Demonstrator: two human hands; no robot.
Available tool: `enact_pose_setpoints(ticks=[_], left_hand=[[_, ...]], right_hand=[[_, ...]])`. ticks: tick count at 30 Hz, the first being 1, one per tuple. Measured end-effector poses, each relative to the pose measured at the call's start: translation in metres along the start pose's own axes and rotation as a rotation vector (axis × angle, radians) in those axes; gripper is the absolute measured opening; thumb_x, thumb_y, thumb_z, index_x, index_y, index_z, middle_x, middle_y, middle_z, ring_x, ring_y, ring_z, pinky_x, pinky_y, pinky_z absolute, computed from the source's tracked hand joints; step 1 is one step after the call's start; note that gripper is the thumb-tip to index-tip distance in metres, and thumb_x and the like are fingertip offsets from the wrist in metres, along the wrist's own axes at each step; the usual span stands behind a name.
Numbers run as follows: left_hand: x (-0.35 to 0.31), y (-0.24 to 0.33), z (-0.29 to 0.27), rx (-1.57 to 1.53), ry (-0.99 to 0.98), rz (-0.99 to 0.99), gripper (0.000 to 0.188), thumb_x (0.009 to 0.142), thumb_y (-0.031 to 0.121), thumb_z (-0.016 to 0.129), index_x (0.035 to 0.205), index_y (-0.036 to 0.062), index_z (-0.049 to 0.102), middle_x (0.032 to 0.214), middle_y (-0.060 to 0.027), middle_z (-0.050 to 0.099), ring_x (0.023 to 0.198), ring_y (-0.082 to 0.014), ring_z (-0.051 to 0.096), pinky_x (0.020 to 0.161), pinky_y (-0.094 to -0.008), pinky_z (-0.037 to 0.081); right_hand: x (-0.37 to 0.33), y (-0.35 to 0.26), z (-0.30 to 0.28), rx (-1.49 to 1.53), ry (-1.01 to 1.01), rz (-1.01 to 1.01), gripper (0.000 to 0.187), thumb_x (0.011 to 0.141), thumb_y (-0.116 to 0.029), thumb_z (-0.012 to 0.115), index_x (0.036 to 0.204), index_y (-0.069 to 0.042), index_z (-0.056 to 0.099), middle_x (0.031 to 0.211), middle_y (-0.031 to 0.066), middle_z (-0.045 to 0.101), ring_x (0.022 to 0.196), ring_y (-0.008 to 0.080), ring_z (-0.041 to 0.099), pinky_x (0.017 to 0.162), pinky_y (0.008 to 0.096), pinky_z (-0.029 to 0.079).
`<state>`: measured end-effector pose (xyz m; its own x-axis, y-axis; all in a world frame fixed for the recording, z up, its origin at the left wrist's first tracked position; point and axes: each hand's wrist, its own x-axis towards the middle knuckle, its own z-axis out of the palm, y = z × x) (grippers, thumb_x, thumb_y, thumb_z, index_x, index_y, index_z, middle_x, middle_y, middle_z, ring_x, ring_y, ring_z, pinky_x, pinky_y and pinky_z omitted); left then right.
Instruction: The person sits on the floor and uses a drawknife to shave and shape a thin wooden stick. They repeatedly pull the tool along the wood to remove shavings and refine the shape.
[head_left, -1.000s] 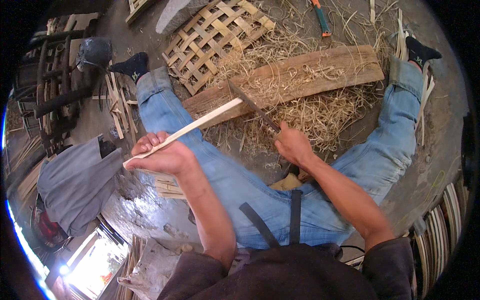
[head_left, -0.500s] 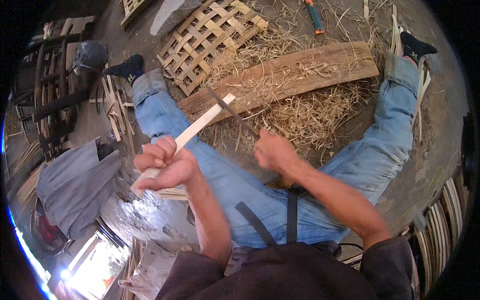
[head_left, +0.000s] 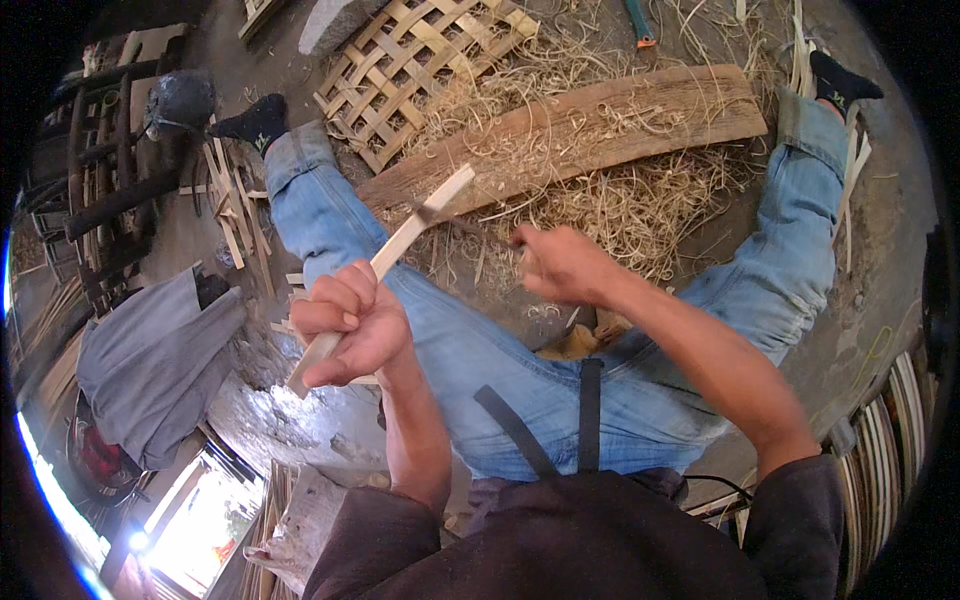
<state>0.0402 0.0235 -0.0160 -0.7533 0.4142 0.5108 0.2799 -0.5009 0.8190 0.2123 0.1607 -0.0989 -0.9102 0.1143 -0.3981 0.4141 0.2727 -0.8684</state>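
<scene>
Relative to the earlier frame, the narrow dark metal blade (head_left: 468, 229) has shifted along the pale flat wooden strip (head_left: 402, 241) from near its far end toward the left hand (head_left: 355, 322). The strip also stands more steeply. It projects forward and rightward from the left hand, whose fingers are curled around its lower part; a short end protrudes behind the palm. The blade, motion-blurred, crosses the strip ahead of the left hand. The right hand (head_left: 565, 265) is closed on the blade's near end; the handle is hidden. Forward of both hands lies a long brown wooden board (head_left: 620, 118) scattered with curled pale shavings (head_left: 640, 222). Beyond the board, ahead of the left hand, is a tan woven lattice panel (head_left: 425, 65). Blue denim trousers (head_left: 480, 345) extend beneath both hands.
</scene>
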Motion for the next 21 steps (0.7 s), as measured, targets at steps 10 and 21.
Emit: enact_pose_setpoints(ticks=[10,21], left_hand=[[0.001,0.0,0.0,-0.077,-0.068,-0.014,0.069,0.082,0.076,0.048,0.07,0.0098,0.035,0.056,0.0018,0.028,0.046,-0.0076,0.02,0.046,-0.026,0.015],[0.002,-0.001,0.004,-0.086,-0.053,-0.016,0.068,0.082,0.076,0.048,0.069,0.0102,0.035,0.056,0.0014,0.029,0.045,-0.0077,0.019,0.045,-0.026,0.015]], right_hand=[[0.02,0.039,-0.005,-0.174,0.048,0.165,0.04,0.077,-0.014,0.06,0.107,0.01,0.051,0.08,0.0285,0.062,0.084,0.0461,0.062,0.075,0.0493,0.05],[0.001,0.05,0.004,-0.112,0.158,0.159,0.042,0.075,-0.014,0.062,0.109,0.007,0.049,0.078,0.0308,0.061,0.081,0.0477,0.061,0.074,0.0507,0.05]])
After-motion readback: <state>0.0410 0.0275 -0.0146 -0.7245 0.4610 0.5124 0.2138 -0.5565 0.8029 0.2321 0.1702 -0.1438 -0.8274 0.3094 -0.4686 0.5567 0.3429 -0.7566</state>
